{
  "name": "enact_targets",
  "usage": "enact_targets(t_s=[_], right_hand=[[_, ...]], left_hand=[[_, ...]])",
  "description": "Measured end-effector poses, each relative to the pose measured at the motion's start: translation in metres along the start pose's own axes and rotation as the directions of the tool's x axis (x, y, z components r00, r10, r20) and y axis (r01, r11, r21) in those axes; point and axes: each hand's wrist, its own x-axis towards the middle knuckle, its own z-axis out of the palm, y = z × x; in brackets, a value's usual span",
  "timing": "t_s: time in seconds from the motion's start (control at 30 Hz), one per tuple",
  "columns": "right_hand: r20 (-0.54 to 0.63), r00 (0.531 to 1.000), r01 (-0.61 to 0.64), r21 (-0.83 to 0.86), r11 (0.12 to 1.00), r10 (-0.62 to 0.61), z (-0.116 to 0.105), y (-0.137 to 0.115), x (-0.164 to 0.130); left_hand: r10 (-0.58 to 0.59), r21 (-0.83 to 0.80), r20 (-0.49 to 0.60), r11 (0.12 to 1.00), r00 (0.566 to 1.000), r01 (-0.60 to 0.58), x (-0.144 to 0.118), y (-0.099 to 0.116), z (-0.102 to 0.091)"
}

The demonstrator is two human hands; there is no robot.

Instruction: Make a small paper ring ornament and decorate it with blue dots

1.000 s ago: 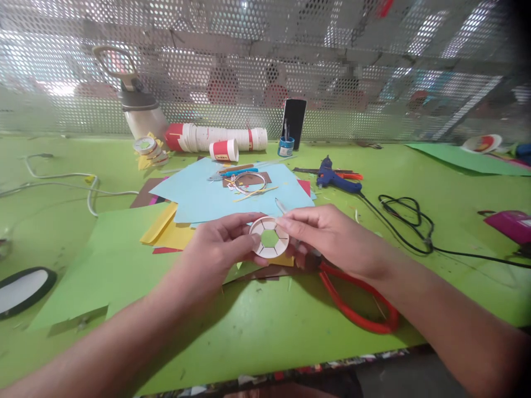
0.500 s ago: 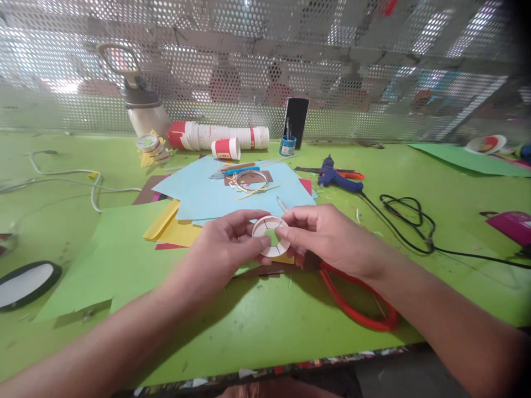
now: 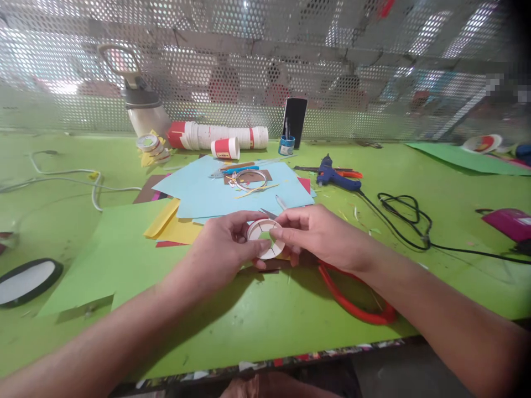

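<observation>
Paper ring pinched between both hands

Fingers of my left hand (image 3: 226, 246) and right hand (image 3: 321, 235) pinch opposite edges of the small white slit paper ring (image 3: 265, 239), held above the green table (image 3: 269, 326), probably so its flaps stay reachable. Red-handled scissors (image 3: 357, 304) lie beside it.
</observation>
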Motion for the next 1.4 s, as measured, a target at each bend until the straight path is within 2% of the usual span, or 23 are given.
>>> enact_targets(t_s=[0.17, 0.43, 0.57, 0.8, 0.87, 1.03, 1.2, 1.4], right_hand=[[0.007, 1.000, -0.023, -0.030, 0.999, 0.023, -0.002, -0.001, -0.001], [-0.013, 1.000, -0.013, -0.003, 1.000, 0.013, -0.006, -0.007, -0.005], [0.013, 1.000, -0.011, 0.004, 1.000, 0.011, -0.009, -0.009, -0.007], [0.072, 0.997, 0.024, 0.043, 0.999, -0.027, -0.010, -0.008, -0.008], [0.078, 0.997, 0.024, 0.049, 0.999, -0.028, -0.009, -0.008, -0.008], [0.111, 0.994, 0.005, 0.104, 0.995, -0.016, -0.008, -0.007, -0.008], [0.122, 0.992, 0.001, 0.137, 0.991, -0.018, -0.007, -0.008, -0.008], [0.152, 0.988, -0.001, 0.185, 0.983, -0.028, -0.006, -0.005, -0.005]], left_hand=[[0.006, -0.019, 0.063, 1.000, 0.998, -0.004, 0.001, -0.001, -0.001], [0.064, 0.091, 0.131, 0.993, 0.989, -0.076, 0.001, 0.001, -0.007], [0.066, 0.120, 0.163, 0.989, 0.984, -0.086, 0.001, 0.002, -0.009], [0.050, 0.006, 0.250, 0.999, 0.967, -0.053, 0.000, -0.002, -0.010], [0.061, 0.030, 0.239, 0.997, 0.969, -0.070, 0.000, -0.003, -0.008], [0.070, 0.076, 0.132, 0.994, 0.989, -0.081, 0.002, -0.004, -0.004], [0.097, 0.044, 0.137, 0.994, 0.986, -0.103, 0.002, -0.006, -0.005], [0.115, 0.086, 0.143, 0.988, 0.983, -0.128, 0.002, -0.008, -0.006]])
